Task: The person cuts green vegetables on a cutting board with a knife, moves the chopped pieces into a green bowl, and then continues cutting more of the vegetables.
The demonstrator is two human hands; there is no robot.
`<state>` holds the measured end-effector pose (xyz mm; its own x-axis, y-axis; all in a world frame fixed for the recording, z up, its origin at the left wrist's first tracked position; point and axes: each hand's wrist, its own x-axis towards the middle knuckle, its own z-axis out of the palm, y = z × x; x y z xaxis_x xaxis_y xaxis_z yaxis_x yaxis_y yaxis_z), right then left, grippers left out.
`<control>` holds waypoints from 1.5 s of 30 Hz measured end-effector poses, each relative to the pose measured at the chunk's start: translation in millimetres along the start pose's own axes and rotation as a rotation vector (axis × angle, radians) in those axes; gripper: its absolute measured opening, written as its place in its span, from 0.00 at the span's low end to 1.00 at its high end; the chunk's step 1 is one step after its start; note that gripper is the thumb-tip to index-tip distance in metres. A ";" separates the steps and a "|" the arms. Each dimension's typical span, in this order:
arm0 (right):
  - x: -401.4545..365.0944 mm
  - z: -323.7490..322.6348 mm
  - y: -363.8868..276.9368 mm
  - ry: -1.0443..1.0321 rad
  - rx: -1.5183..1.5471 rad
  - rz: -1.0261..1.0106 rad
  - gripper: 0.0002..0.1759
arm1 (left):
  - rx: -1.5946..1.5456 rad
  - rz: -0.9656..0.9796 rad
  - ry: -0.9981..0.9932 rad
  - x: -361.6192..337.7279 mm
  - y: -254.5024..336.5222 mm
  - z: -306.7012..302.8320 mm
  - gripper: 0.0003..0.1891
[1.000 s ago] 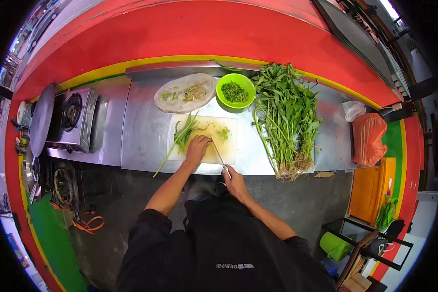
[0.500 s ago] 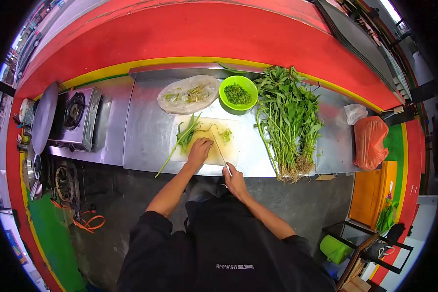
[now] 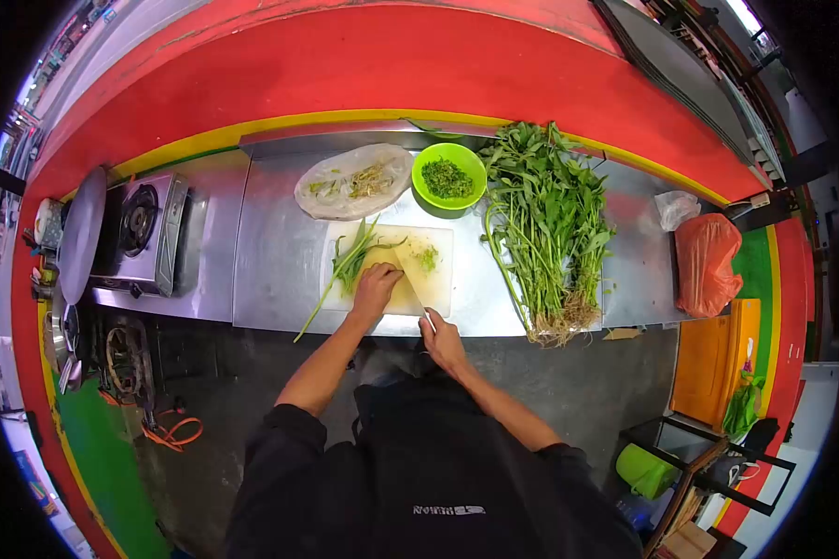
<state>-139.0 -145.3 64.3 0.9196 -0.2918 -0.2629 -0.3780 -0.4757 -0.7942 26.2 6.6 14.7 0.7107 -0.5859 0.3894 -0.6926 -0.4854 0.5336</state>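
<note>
My right hand point(image 3: 444, 343) is closed round the handle of a knife point(image 3: 412, 283), whose blade points up and left over the white cutting board point(image 3: 441, 296). Beside the blade, my left hand point(image 3: 377, 287) has its fingers curled on long green leafy stalks point(image 3: 351, 258) at the board's left part; a long stem hangs past the board's lower left. Small chopped green bits point(image 3: 427, 258) lie on the board right of the blade. Behind it stand a green bowl point(image 3: 449, 203) of chopped greens and a clear plastic bag point(image 3: 309, 197) with stem pieces on it.
A large bunch of leafy greens with roots point(image 3: 555, 233) lies right of the board. Farther right are a red plastic bag point(image 3: 708, 265) and a small clear bag point(image 3: 678, 211). A gas stove point(image 3: 140, 224) stands at the left, with a big round lid point(image 3: 83, 233) beside it.
The whole view has shifted slightly, moving the counter items a little left. My hands keep nearly the same places at the board, and the knife blade looks a little more turned.
</note>
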 end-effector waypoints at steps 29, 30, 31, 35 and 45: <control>-10.2 -7.5 4.8 -0.046 0.029 0.011 0.22 | -0.197 -0.104 0.032 2.9 4.6 -7.4 0.06; -10.1 -6.7 6.4 -0.048 0.028 0.012 0.22 | -0.174 -0.087 0.022 3.5 4.2 -8.3 0.06; -9.4 -5.6 7.8 -0.043 0.026 0.010 0.22 | -0.152 -0.069 0.011 4.1 3.6 -9.4 0.06; -5.6 -4.9 10.6 -0.034 0.014 -0.037 0.22 | -0.143 -0.077 -0.015 4.9 3.4 -9.9 0.06; -5.6 -6.9 5.9 -0.030 0.031 0.004 0.22 | -0.132 -0.114 0.025 2.7 2.6 -6.7 0.06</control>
<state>-147.0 -152.1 64.8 0.9212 -0.2680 -0.2819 -0.3783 -0.4487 -0.8096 27.2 8.1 22.2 0.7879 -0.5146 0.3383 -0.5861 -0.4578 0.6686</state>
